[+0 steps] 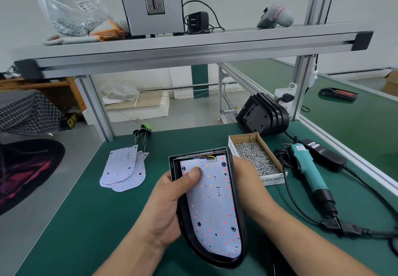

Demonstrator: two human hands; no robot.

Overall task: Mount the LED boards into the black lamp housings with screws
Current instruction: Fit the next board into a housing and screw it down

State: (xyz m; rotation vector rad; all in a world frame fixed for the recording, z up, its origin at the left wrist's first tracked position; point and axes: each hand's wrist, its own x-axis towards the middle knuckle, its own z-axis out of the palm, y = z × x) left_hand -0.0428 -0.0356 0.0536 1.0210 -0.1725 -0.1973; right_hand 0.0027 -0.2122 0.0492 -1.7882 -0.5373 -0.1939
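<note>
One white, tongue-shaped board point(213, 209) dotted with red and orange LEDs sits in a glossy black housing point(189, 239) held above the green mat point(86, 211). The left hand point(170, 206) grips its left wall, thumb point(191, 175) pressing the board; the right hand point(247, 176) cups the right wall, fingers hidden. Around lie three fanned spare boards point(123, 168), one cardboard box point(273, 157) of shiny screws point(254, 157), one teal screwdriver point(308, 168) and about four nested ribbed shells point(265, 114).

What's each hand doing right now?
Left hand: holding the black lamp housing, thumb pressing the LED board.
Right hand: against the housing's right side; fingers hidden, grip cannot be told.
</note>
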